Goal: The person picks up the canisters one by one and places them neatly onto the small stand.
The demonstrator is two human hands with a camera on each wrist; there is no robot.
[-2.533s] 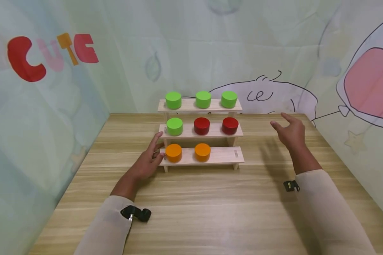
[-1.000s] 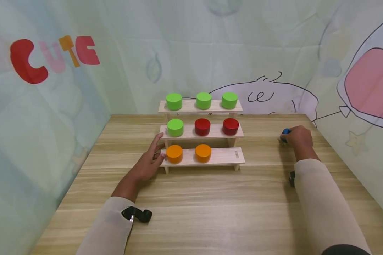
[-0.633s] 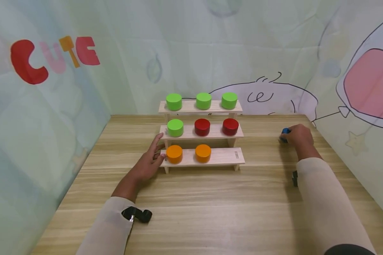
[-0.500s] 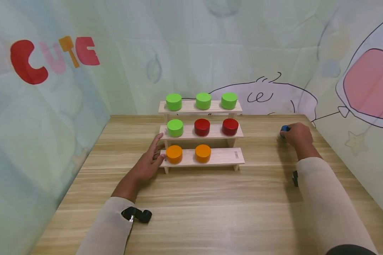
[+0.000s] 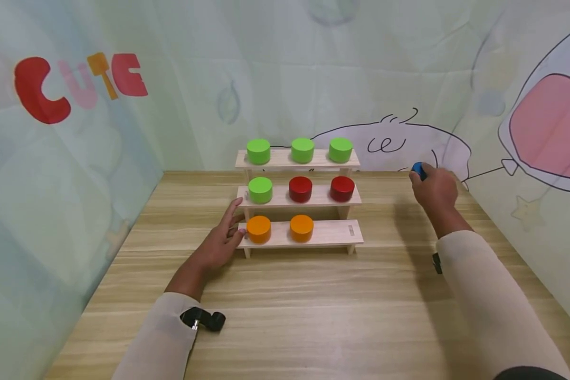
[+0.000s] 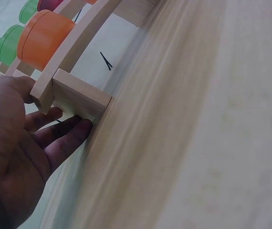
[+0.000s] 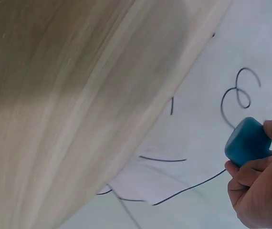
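Note:
A three-tier wooden stand (image 5: 330,232) stands mid-table. Its top tier bears green round blocks (image 5: 302,151). On the middle tier sit a green block (image 5: 260,190) and two red blocks (image 5: 300,189). The lowest tier holds two orange blocks (image 5: 258,229) towards its left end. My left hand (image 5: 218,241) touches that end; in the left wrist view its thumb rests against the plank end and its loosely extended fingers (image 6: 69,138) reach the leg. My right hand (image 5: 438,191) pinches a blue round block (image 7: 248,142) between thumb and fingers, raised above the table at the right.
The wood-grain table (image 5: 309,306) spreads in front of and around the stand. A printed cloth (image 5: 190,95) hangs behind it and along both sides. A black wrist mount (image 5: 202,320) sticks out from the left sleeve.
My right hand came down at the table's right, took hold of the blue block and has now lifted it up and slightly left. The left hand and the stand have stayed in place.

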